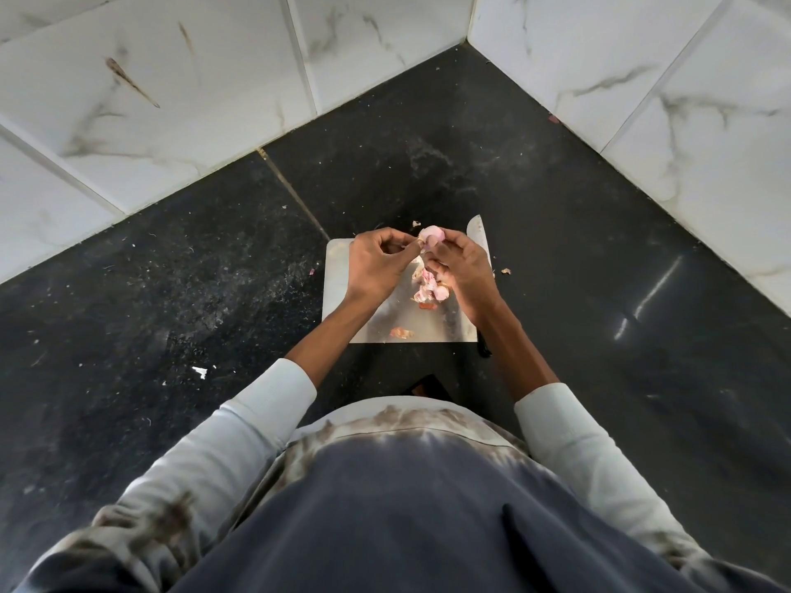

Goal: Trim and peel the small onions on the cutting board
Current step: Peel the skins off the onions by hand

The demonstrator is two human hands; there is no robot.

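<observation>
Working over the dark speckled stone desk [171, 271], we have bare room on both sides of the pale square cutting board [338, 276], pink peels [428, 288] at its middle. Beyond, white marble tiles [171, 79]. Our left hand [376, 263] and right hand [462, 267] pinch the small pink onion [430, 237], fingers curled, above the board's far edge.

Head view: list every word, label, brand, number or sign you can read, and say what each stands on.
None: no readable text shows anywhere.
The white rectangular cutting board, the pale pink small onion that both hands hold, the knife blade, the white marbled wall tiles and the black speckled stone counter carry no lettering.
</observation>
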